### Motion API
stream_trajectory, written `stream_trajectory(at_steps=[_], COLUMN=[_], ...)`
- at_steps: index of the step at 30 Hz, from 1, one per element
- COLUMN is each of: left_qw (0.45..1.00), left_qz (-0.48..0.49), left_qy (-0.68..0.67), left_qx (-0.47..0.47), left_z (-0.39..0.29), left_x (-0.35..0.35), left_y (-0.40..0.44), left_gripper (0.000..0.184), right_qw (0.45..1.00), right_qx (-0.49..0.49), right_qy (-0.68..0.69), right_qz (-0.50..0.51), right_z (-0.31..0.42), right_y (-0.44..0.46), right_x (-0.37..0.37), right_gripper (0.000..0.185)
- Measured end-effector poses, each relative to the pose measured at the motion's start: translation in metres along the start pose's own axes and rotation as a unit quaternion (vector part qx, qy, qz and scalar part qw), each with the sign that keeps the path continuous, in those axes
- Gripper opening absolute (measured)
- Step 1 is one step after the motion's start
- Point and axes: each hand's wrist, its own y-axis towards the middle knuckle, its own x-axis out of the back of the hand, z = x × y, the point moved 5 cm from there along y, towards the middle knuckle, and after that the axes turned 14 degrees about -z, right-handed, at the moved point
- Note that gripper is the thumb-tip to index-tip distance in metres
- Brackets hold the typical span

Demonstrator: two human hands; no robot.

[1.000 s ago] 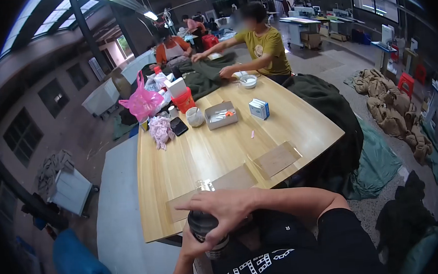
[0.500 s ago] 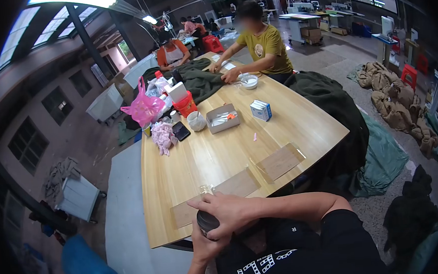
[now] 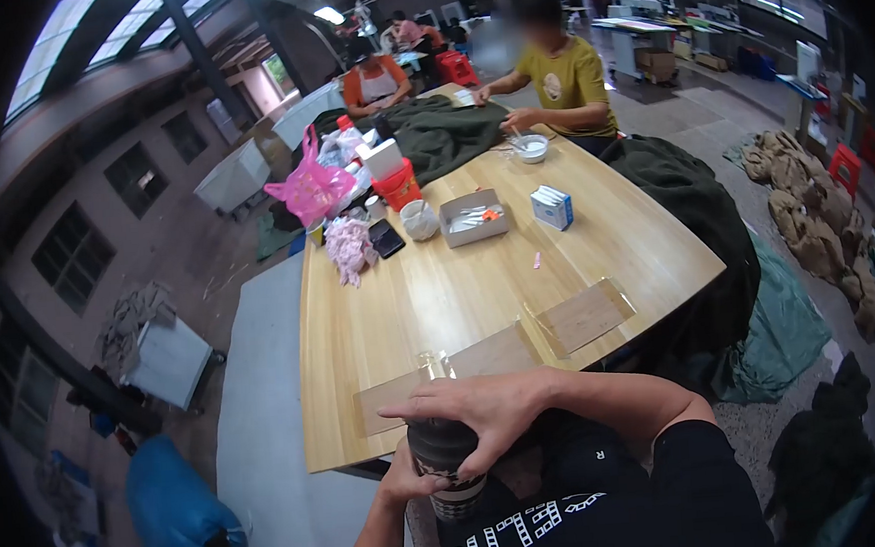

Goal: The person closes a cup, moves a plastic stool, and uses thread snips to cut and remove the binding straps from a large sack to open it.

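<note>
A dark tumbler [image 3: 447, 453] with a black top and a pale patterned band stands upright between my hands, just off the near table edge. My left hand [image 3: 411, 476] is closed around its side, lower down. Over the top lies my right hand [image 3: 486, 416], its thumb and fingers curved around the black lid. Beyond the tumbler, flat brown pieces [image 3: 405, 396] are taped along the edge of the wooden table [image 3: 400, 316].
On the table are a cardboard box [image 3: 475, 229] of white sticks, a small blue-and-white box [image 3: 552, 208], a phone [image 3: 386, 238], a pink bag [image 3: 314, 186] and a red tub [image 3: 397, 188]. Two people work at the far end with dark green cloth [image 3: 439, 133].
The tumbler has come more into view, showing its patterned side, as both hands shifted slightly right. The camera view has moved, so the table sits further right and higher. The co-worker's hands have moved.
</note>
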Motion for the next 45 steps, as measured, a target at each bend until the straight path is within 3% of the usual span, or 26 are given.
stream_trajectory(at_steps=[4, 8, 11, 14, 17, 20, 23, 24, 29, 34, 39, 45], left_qw=[1.000, 0.981, 0.957, 0.937, 0.935, 0.955, 0.979, 0.986, 0.983, 0.980, 0.967, 0.948], left_qz=[-0.019, -0.138, -0.196, -0.186, -0.174, -0.170, -0.121, -0.099, -0.122, -0.135, -0.143, -0.133], left_qy=[-0.018, 0.132, 0.201, 0.263, 0.278, 0.210, 0.156, 0.132, 0.124, 0.119, 0.157, 0.173], left_qx=[0.010, -0.027, -0.071, -0.131, -0.138, -0.119, -0.046, -0.017, -0.051, -0.079, -0.144, -0.231], left_z=[-0.004, -0.001, -0.003, -0.007, -0.008, -0.019, -0.002, 0.004, 0.002, -0.021, -0.048, -0.090], left_x=[-0.002, 0.001, -0.007, -0.011, -0.009, -0.011, 0.014, 0.017, 0.016, 0.009, 0.010, 0.009], left_y=[-0.005, -0.012, -0.014, -0.010, -0.011, -0.012, -0.014, -0.016, -0.019, -0.019, -0.018, -0.023], left_gripper=[0.077, 0.071, 0.058, 0.059, 0.062, 0.062, 0.067, 0.069, 0.078, 0.076, 0.079, 0.087], right_qw=[1.000, 0.993, 0.980, 0.963, 0.976, 0.985, 0.988, 0.985, 0.980, 0.963, 0.899, 0.827], right_qx=[0.016, 0.017, -0.139, -0.176, -0.118, -0.047, -0.045, 0.020, -0.013, -0.056, -0.142, -0.076], right_qy=[0.009, -0.084, -0.141, -0.202, -0.163, -0.123, -0.055, -0.047, -0.011, -0.081, 0.114, 0.244], right_qz=[0.002, -0.083, -0.031, -0.032, -0.081, -0.116, -0.136, -0.167, -0.196, -0.252, -0.399, -0.501], right_z=[-0.003, -0.013, -0.013, -0.018, -0.015, -0.011, 0.007, 0.012, 0.014, 0.003, 0.005, 0.000], right_y=[0.000, -0.002, -0.002, 0.001, 0.002, 0.004, 0.009, 0.010, 0.003, -0.012, -0.040, -0.065], right_x=[0.000, -0.002, -0.010, -0.019, -0.015, -0.012, 0.020, 0.033, 0.047, 0.060, 0.083, 0.095], right_gripper=[0.092, 0.090, 0.087, 0.086, 0.085, 0.085, 0.083, 0.083, 0.083, 0.081, 0.079, 0.083])
